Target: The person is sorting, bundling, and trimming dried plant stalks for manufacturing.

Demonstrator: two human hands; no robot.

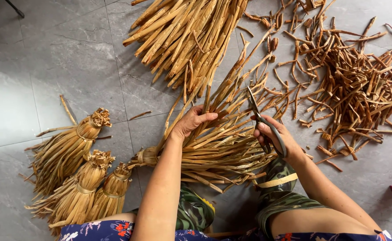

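1. Left hand (191,122) grasps one tied broom bundle (214,147) lying on the grey floor (26,67).
2. Right hand (274,136) clenches one pair of scissors (260,122) above it.
3. Three finished brooms (82,174) lie left; two loose heaps (356,85) behind.

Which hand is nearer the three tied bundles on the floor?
Left. The left hand rests on the splayed bundle, right of the tied bundles. The right hand, holding scissors, is farther right.

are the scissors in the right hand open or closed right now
Closed, or nearly so: the scissors in the right hand show their blades together as one narrow point over the dried leaf bundle.
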